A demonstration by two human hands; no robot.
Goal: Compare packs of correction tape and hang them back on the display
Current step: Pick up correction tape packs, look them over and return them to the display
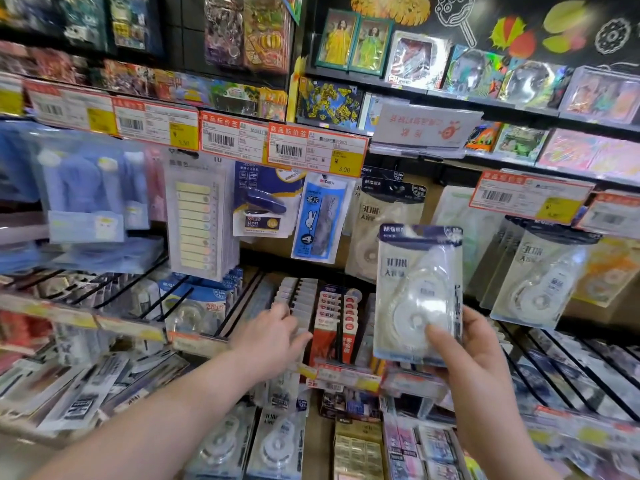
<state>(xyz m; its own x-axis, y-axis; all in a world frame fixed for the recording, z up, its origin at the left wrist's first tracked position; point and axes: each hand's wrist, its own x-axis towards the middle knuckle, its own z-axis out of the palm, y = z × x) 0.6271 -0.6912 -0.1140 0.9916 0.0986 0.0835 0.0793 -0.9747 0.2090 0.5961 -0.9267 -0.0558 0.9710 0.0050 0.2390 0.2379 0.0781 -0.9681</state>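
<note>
My right hand (474, 351) grips a clear blister pack of white correction tape (419, 289) by its lower edge and holds it upright in front of the display. Its header card is dark blue. My left hand (273, 337) reaches forward with fingers apart, its fingertips touching a row of slim white packs (301, 292) hanging on a hook; nothing is held in it. More correction tape packs of the same kind hang behind on the display (381, 223) and to the right (540, 275).
Red and yellow price tags (317, 150) line the shelf rail above. A blue ruler set (318, 220), a stapler pack (263, 202) and sticky flags (197, 223) hang at the left. Black wire hooks with stationery (571, 375) project at the lower right.
</note>
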